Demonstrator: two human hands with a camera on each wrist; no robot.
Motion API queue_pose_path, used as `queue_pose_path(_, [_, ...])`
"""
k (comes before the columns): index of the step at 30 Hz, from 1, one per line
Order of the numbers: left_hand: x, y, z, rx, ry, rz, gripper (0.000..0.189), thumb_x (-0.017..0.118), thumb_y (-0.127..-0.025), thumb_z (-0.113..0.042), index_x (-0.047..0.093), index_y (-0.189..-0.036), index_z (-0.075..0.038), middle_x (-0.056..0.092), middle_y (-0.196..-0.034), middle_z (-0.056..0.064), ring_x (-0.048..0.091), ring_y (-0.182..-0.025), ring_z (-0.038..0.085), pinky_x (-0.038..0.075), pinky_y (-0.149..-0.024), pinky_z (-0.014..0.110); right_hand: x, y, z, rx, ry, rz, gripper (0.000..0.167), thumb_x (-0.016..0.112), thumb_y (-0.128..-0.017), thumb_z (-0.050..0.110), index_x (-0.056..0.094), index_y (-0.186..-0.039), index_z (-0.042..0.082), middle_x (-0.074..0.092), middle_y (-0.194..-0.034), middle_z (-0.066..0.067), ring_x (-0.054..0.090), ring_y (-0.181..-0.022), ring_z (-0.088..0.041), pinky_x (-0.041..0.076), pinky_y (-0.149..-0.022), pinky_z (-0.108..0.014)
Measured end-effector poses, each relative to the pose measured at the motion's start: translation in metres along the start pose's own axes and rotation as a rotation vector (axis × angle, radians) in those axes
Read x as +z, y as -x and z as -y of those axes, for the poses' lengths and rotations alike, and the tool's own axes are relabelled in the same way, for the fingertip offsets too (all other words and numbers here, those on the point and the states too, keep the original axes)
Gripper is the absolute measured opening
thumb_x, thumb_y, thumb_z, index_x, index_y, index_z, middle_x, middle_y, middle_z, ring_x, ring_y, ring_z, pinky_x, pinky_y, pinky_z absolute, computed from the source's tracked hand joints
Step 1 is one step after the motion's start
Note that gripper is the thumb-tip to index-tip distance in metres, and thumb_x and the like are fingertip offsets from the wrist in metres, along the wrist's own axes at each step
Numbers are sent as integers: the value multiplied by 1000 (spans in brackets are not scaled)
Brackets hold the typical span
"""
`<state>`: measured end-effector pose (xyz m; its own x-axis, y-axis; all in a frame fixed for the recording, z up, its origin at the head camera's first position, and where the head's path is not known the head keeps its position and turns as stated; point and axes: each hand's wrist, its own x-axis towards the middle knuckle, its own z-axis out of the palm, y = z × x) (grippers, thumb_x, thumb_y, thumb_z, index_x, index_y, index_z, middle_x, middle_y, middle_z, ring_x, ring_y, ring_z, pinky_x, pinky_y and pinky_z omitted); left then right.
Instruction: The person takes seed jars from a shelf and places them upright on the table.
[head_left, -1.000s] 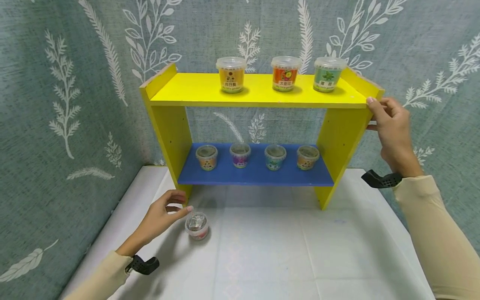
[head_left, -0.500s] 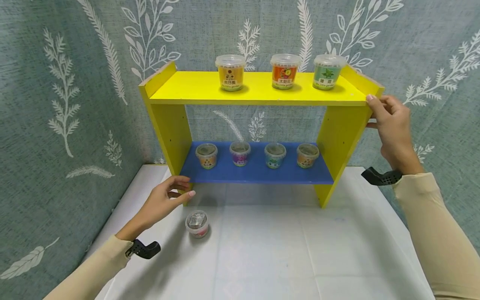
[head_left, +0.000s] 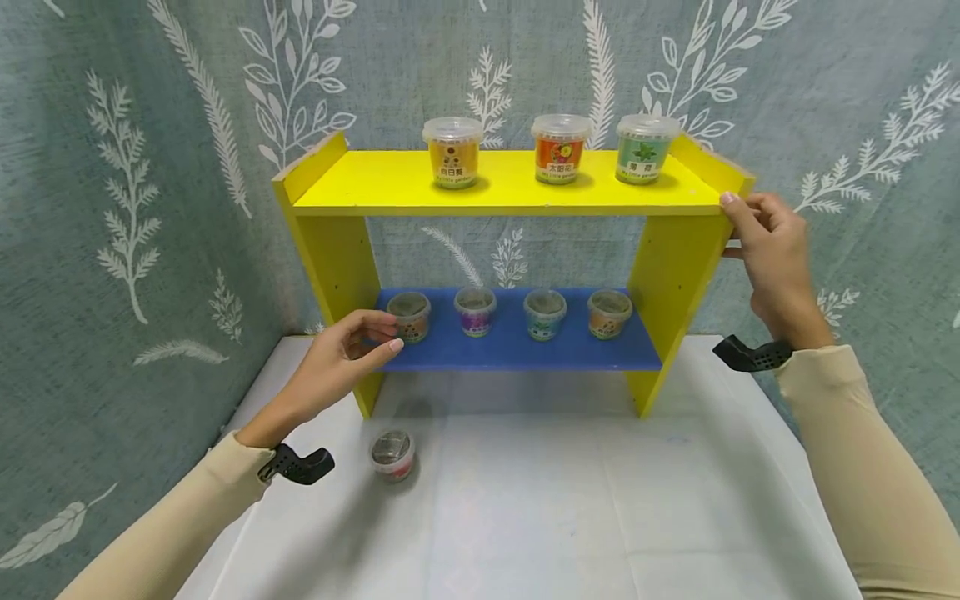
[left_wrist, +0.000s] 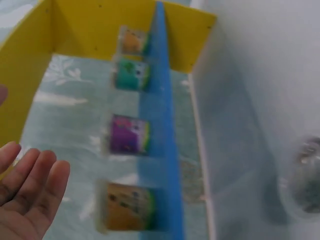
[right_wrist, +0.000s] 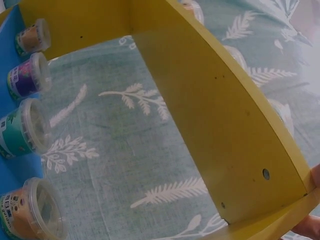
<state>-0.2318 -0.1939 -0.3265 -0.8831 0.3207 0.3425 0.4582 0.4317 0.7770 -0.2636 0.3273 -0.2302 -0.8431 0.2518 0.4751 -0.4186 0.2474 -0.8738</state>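
Observation:
My left hand (head_left: 336,363) hovers in front of the left end of the yellow and blue shelf unit (head_left: 517,187), fingers loosely bent and holding nothing. Its fingertips overlap the leftmost orange-labelled lidded tub (head_left: 414,325) in the head view; the left wrist view shows a gap between fingers (left_wrist: 59,175) and tub. On the same blue board stand a purple-labelled tub (head_left: 476,321), a teal one (head_left: 544,323) and another orange one (head_left: 608,323). My right hand (head_left: 776,262) grips the unit's upper right corner, thumb on the front edge, other fingers partly hidden behind the side panel.
Three larger lidded tubs, yellow (head_left: 454,162), red (head_left: 558,158) and green (head_left: 642,158), stand on the top board. A small clear-lidded tub (head_left: 393,467) sits on the white tabletop (head_left: 540,492), below the unit's left leg. Leaf-patterned cloth (head_left: 187,267) hangs behind.
My left hand has risen from above the small tub on the table to the left end of the blue board. The right hand has kept its grip on the corner.

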Motion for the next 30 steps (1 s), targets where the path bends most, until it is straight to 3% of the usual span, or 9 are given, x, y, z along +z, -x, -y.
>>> queue_pose_path(5, [-4,-12,-23,82,29,-13,36,66,-103,-23,59,-135,-8,64,-120,9,61,-108,23,54,-86,24,0,0,-1,-4,-46,9,33,71,-99,37,68,-120,11,64,-110,-1,61,-93,-15,55,-68,-17])
queue_pose_path(11, [-18,-24,-49,142,108,-22,34,63,-105,-18,57,-137,-7,62,-120,12,66,-98,25,58,-84,30,1,-2,-2,-14,-31,22,34,70,-99,37,67,-122,11,64,-111,-1,61,-96,-16,55,-70,-18])
queue_pose_path(16, [-28,-36,-70,198,105,-40,34,63,-105,-18,57,-137,-8,62,-119,11,64,-102,24,58,-84,29,0,-2,-3,-11,-12,18,34,68,-100,38,67,-122,12,64,-111,0,61,-96,-16,55,-69,-17])
queue_pose_path(23, [-34,-53,-96,243,100,-98,33,66,-103,-19,59,-133,-7,63,-115,11,64,-93,27,58,-81,28,2,-1,0,-22,-18,15,32,69,-100,37,68,-119,11,65,-110,-1,61,-94,-16,55,-68,-17])
queue_pose_path(30, [-36,-71,-111,271,110,-133,37,66,-103,-20,57,-133,0,63,-114,11,63,-92,28,58,-80,32,1,0,-1,-21,0,11,33,68,-100,38,68,-120,12,65,-110,0,61,-93,-15,55,-69,-17])
